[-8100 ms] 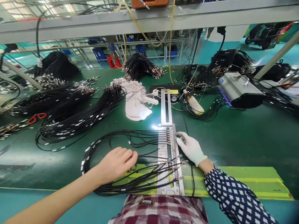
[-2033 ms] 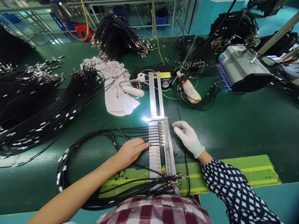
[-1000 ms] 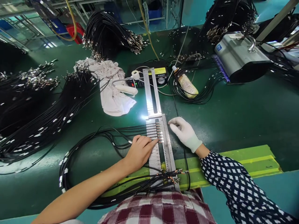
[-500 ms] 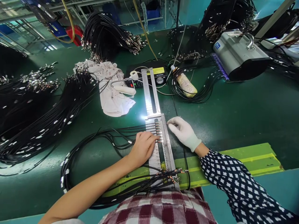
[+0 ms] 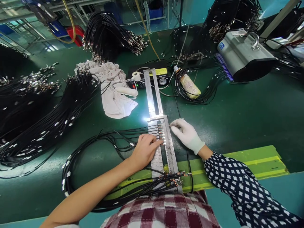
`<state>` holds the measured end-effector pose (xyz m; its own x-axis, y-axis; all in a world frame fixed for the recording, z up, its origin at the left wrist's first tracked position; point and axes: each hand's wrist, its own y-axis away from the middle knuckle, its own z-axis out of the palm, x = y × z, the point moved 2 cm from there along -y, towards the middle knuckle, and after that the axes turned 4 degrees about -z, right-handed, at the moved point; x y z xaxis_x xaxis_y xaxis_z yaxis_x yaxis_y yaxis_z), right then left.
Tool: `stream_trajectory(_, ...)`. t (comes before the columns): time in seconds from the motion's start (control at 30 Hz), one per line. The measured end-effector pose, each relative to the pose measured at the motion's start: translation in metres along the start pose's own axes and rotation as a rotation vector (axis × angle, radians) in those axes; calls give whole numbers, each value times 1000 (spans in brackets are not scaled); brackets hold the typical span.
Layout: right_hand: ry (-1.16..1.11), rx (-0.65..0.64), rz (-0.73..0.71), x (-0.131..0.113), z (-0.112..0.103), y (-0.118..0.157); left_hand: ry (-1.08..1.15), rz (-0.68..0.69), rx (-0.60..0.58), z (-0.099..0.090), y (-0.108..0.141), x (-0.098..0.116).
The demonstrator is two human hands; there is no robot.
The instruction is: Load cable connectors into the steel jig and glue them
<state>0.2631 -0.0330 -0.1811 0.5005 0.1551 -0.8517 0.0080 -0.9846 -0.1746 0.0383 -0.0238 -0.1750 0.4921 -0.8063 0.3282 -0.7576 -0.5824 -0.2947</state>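
My bare left hand (image 5: 146,150) lies over a slotted metal fixture (image 5: 155,163). Its fingers are closed over a black cable (image 5: 127,138), and one fingertip presses at the row of stripped cable ends (image 5: 161,131) seated in the slots. What lies under the palm is hidden. Just right of the fixture's metal rail (image 5: 169,142), my right hand (image 5: 186,134) wears a white glove. Thumb and forefinger are pinched by the rail edge; anything between the tips is too small to make out. A looped bundle of black cables (image 5: 68,171) runs to the fixture from the left.
More cable ends (image 5: 177,180) cross the fixture's near end. Behind stand a black control box (image 5: 162,76), a white cloth (image 5: 114,98), a wrapped bottle (image 5: 190,87) and a grey metal machine with purple light (image 5: 245,57). Large cable bundles (image 5: 78,95) cover the table's left.
My left hand has shifted very slightly right, its fingertip further onto the cable ends. The gloved right hand stays in the same place.
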Motion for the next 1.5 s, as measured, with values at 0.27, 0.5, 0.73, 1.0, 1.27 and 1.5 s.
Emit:
stream_trajectory(0.27, 3, 5, -16, -2, -1, 0, -230, 89, 45, 4, -1, 1)
stream_trajectory(0.5, 0, 0, -16, -1, 0, 0, -155, 166, -17, 1, 7, 2)
stream_trajectory(0.73, -4, 3, -20, 0, 0, 0, -289, 213, -61, 4, 6, 7)
stream_trajectory(1.0, 0, -5, -11, -2, -1, 0, -168, 89, -3, -16, 16, 9)
stream_trajectory(1.27, -6, -4, -8, 0, 0, 0, 304, 24, -383, -26, 47, 31)
stream_trajectory(1.5, -3, -2, -18, 2, 1, 0, 521, -192, -161, -21, 46, 27)
